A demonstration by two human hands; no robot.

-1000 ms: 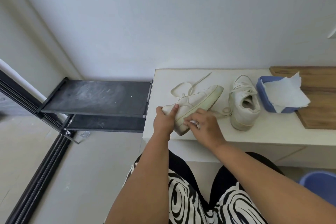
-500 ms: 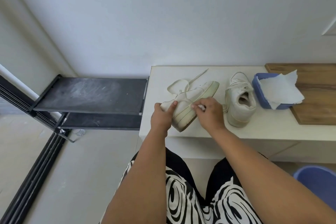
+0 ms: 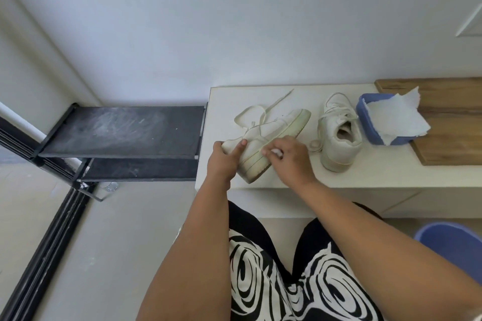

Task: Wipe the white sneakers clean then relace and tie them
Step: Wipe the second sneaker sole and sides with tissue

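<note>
One white sneaker (image 3: 271, 135) lies tipped on its side on the white bench (image 3: 378, 174), sole edge toward me, with its loose lace (image 3: 250, 114) trailing behind. My left hand (image 3: 225, 157) grips the sneaker's near end. My right hand (image 3: 289, 159) presses a small white wipe (image 3: 277, 151) against the dirty sole edge. The second white sneaker (image 3: 339, 138) stands upright to the right, untouched, its lace hanging loose.
A blue tub (image 3: 370, 125) with a white paper towel (image 3: 393, 117) draped over it sits beside a wooden board (image 3: 453, 122) at the right. A black shoe rack (image 3: 120, 135) stands to the left. A blue bin (image 3: 453, 245) is on the floor at lower right.
My right hand has slid back and forth along the sneaker's sole edge with the wipe. My left hand kept its hold on the sneaker.
</note>
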